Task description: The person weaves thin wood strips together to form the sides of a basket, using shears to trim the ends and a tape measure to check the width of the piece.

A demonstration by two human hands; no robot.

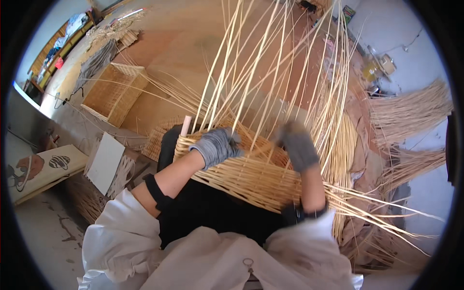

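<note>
A half-woven wicker basket (pixel 251 181) lies across my lap, with long pale upright rods (pixel 263 46) fanning away from its far side. My left hand (pixel 217 147), in a grey knit glove, is closed over the basket's near wall among the uprights, left of the middle. My right hand (pixel 297 147), gloved too, is above the basket's right part; motion smears its fingers, so whether it holds a rod cannot be seen. At the left corner a thick pale peg (pixel 185 125) stands up from the weave. Loose rod ends (pixel 382 217) stick out past the right end.
A finished-looking rectangular basket (pixel 115 94) sits on the floor at the far left. Bundles of rods (pixel 411 113) lean at the right, with a thick sheaf (pixel 338 154) close beside my right arm. A white board (pixel 105 163) and a low bench (pixel 46 171) are at the left.
</note>
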